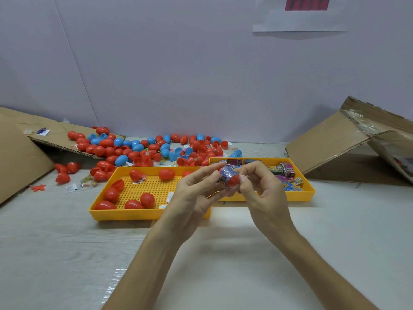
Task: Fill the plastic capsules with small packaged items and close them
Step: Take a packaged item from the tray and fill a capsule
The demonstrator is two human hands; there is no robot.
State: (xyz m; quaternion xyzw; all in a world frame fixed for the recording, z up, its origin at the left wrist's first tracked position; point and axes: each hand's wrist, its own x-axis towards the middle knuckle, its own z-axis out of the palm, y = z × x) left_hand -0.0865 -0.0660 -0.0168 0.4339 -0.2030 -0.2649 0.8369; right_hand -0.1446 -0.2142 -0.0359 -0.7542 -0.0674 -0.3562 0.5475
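Note:
My left hand [196,193] and my right hand [259,189] meet above the gap between two yellow trays. Between their fingertips sits a red capsule half [233,180] with a small blue printed packet [225,174] wrapped against it. Both hands pinch this bundle; which part each holds is unclear. The left yellow tray [125,214] holds several closed red capsules [147,199]. The right yellow tray [309,193] holds several small colourful packaged items [288,175].
A large heap of red and blue capsules [143,148] lies behind the trays near the wall. Flattened cardboard [22,153] slopes at the left, and an open cardboard box [348,144] lies at the right. Small loose toys and packets [71,187] dot the table at the left.

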